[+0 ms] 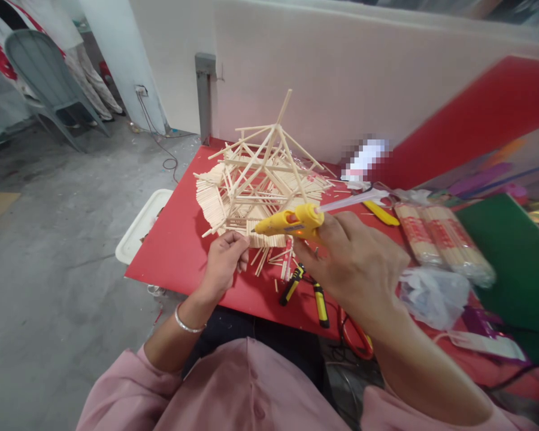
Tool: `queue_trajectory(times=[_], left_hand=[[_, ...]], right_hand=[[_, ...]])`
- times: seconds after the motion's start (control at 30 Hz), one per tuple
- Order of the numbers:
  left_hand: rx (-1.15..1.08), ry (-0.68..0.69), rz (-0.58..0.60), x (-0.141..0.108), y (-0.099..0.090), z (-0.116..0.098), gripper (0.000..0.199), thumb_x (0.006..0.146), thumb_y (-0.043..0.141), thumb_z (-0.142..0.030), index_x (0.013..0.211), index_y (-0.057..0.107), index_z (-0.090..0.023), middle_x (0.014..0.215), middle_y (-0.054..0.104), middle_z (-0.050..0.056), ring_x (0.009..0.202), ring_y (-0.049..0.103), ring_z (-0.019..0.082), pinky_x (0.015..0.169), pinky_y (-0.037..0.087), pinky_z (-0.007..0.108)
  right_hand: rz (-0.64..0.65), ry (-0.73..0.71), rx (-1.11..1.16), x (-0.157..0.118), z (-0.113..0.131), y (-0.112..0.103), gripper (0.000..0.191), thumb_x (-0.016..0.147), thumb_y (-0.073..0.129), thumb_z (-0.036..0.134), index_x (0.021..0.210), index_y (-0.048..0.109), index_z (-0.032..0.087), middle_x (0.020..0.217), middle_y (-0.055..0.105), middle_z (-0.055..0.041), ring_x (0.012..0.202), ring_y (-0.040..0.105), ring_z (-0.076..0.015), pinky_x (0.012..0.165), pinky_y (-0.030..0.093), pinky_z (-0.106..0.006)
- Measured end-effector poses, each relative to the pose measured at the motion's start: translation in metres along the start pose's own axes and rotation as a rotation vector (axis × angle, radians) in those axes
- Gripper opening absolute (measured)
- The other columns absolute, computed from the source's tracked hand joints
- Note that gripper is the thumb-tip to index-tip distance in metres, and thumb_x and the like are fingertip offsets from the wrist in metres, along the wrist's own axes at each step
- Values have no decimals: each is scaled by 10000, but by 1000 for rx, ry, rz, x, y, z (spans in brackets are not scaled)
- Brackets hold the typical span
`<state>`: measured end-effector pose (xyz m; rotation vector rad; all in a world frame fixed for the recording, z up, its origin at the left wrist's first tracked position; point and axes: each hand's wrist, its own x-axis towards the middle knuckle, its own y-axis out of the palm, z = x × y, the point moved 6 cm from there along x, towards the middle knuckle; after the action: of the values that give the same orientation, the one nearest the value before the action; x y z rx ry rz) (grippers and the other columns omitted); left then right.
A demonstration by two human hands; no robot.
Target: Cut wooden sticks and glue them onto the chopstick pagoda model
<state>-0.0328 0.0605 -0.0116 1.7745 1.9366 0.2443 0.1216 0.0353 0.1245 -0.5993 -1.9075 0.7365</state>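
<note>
A yellow hot glue gun [291,221] is gripped in my right hand [354,263], with a clear glue stick [345,201] poking out of its back end. Its nozzle points left, close above the front edge of a model built of wooden sticks [260,173]. This model has slatted panels around its base and a pointed frame on top. My left hand [228,254] is at the model's front edge, fingers pinched together near the nozzle; whatever they may hold is too small to make out.
Yellow-and-black handled pliers [321,304] and loose sticks lie on the red table [170,251] in front. To the right are a yellow cutter [381,213], packs of sticks [444,239], a plastic bag [433,296] and a power strip [487,345]. A grey chair [45,72] and a person stand at far left.
</note>
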Motion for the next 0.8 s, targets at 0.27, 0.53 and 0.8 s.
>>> queue_trajectory(times=[0.27, 0.53, 0.8], left_hand=[[-20, -17, -5, -1, 0, -1, 289, 677, 737, -344, 625, 503, -183, 430, 508, -66, 327, 400, 38, 347, 289, 159], [47, 5, -12, 0, -4, 1, 263, 731, 697, -370, 630, 559, -169, 455, 530, -46, 344, 412, 39, 352, 279, 161], [37, 14, -36, 1, -4, 0, 281, 721, 717, -355, 601, 541, -172, 452, 507, -56, 346, 395, 29, 355, 278, 154]], right_hand=[[-35, -10, -4, -1, -1, 1, 329, 880, 525, 418, 1079, 641, 184, 746, 626, -27, 579, 492, -148, 531, 278, -286], [-80, -24, -22, 1, 2, -3, 319, 878, 532, 408, 1041, 666, 170, 701, 613, -19, 555, 486, -143, 511, 286, -277], [-58, -18, -1, -2, 0, -1, 332, 877, 522, 411, 1051, 667, 168, 708, 613, -28, 563, 481, -148, 529, 293, -284]])
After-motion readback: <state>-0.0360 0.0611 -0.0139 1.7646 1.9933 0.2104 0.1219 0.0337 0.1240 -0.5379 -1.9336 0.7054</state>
